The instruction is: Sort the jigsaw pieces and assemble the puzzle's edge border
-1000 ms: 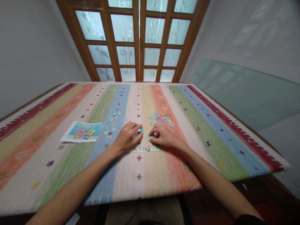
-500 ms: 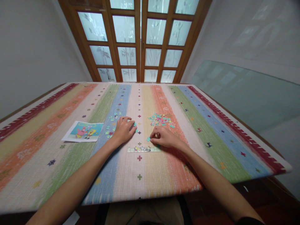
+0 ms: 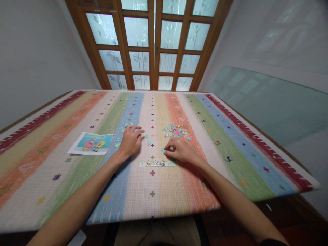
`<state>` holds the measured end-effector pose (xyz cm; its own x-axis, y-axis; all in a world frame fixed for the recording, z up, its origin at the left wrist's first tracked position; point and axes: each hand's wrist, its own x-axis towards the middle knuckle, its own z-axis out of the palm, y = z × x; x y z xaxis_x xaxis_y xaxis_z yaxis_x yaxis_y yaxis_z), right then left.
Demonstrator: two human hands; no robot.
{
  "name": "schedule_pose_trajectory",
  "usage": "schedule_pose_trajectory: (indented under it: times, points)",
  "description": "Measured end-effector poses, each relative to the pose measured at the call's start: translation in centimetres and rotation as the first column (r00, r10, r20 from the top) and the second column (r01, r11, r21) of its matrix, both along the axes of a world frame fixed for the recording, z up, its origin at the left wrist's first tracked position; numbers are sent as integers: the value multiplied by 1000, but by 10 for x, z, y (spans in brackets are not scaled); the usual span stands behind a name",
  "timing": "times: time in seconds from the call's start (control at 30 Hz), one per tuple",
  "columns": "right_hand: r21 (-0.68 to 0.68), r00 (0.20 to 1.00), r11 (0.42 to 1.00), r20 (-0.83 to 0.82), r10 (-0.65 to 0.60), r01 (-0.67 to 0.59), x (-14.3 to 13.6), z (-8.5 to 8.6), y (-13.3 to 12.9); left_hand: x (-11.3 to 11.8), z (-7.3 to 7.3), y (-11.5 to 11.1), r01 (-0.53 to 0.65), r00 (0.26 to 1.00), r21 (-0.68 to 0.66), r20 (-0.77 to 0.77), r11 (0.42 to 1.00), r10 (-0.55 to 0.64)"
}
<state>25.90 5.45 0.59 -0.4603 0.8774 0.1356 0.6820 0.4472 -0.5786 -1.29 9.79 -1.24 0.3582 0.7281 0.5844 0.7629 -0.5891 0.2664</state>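
My right hand (image 3: 178, 149) pinches a teal puzzle piece (image 3: 163, 150) between thumb and forefinger, just above the right part of a joined strip of puzzle pieces (image 3: 156, 163). Over the blue stripe, my left hand (image 3: 131, 140) hovers or rests with bent, parted fingers and nothing seen in it. Two loose teal pieces (image 3: 149, 143) lie to its right. More loose pieces (image 3: 118, 139) are partly covered by this hand. Beyond my right hand is a pile of mixed teal, pink and yellow pieces (image 3: 175, 131).
A printed cartoon picture (image 3: 92, 143) lies flat to the left of the pieces. The striped tablecloth (image 3: 77, 184) covers the large table. Past its far edge stand wooden doors (image 3: 153, 51) with glass panes. A glass panel (image 3: 269, 102) leans at the right.
My left hand has moved left, away from the two loose teal pieces, which now show fully. My right hand has barely moved and still pinches its piece.
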Motion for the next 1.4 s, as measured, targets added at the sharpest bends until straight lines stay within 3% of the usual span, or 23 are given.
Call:
schedule_pose_trajectory:
  times: [0.2,0.43,0.67,0.87,1.03,1.23,1.4]
  points:
    - [-2,1000,1000,-6,-4,4,0,-3,3,23,11,-39,267,963,40,-39,963,-266]
    - [5,999,1000,-47,-13,13,0,-3,5,57,2,-74,329,925,-74,-173,941,-337]
    - [-173,968,985,-247,-51,8,7,-6,14,63,4,-83,461,846,-85,-261,883,-466]
    - [-35,991,999,-134,-21,17,4,-8,12,66,-1,-87,452,835,-122,-290,884,-467]
    - [-24,994,1000,-110,-17,15,0,-9,7,70,-6,-89,401,843,-150,-325,904,-428]
    - [-238,944,971,-324,-63,-17,7,-10,14,71,-5,-88,412,843,-145,-314,900,-437]
    - [-362,888,930,-447,-110,-67,29,-8,22,68,1,-86,516,803,-126,-275,848,-529]
